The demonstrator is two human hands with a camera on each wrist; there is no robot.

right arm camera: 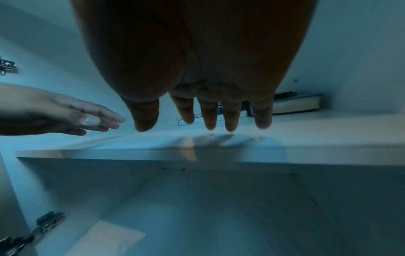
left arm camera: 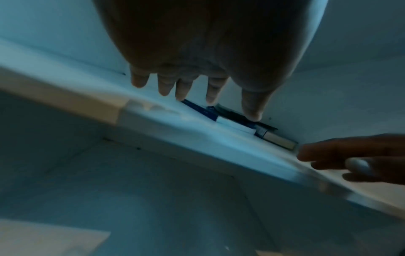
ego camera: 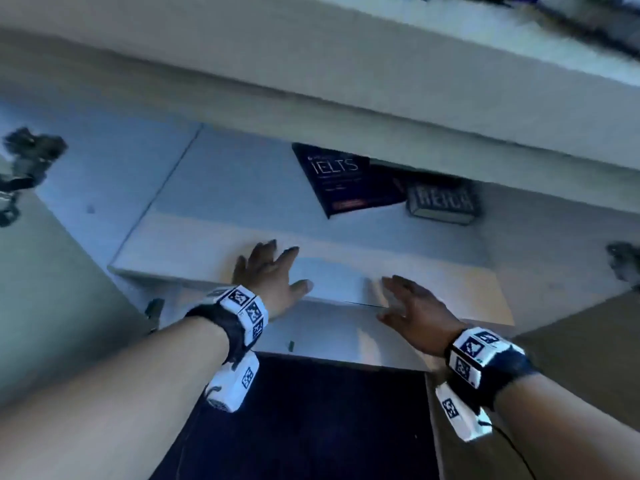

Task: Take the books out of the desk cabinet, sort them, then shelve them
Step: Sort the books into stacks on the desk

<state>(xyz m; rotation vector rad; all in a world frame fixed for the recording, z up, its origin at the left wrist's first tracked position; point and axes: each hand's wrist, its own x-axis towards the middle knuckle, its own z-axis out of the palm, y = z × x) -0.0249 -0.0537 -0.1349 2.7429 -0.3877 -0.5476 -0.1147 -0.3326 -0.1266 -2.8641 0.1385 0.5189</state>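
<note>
Inside the open cabinet, a dark IELTS book [ego camera: 346, 178] lies flat at the back of the white shelf [ego camera: 214, 216]. A thicker dark book [ego camera: 445, 204] with pale page edges lies just right of it. Both hands reach over the shelf's front edge with fingers straight and spread, holding nothing. My left hand [ego camera: 270, 268] is over the shelf's front middle, my right hand [ego camera: 412, 306] slightly nearer and to the right. The wrist views show the left fingers [left arm camera: 181, 86] and right fingers [right arm camera: 230, 112] short of the books [left arm camera: 232, 121] and the thick book [right arm camera: 295, 104].
The desk's underside [ego camera: 311, 81] overhangs the cabinet. A lower compartment [right arm camera: 197, 199] opens beneath the shelf. Door hinges sit at the left [ego camera: 24, 161] and right [ego camera: 623, 261] sides. A dark floor patch [ego camera: 304, 417] lies below my arms.
</note>
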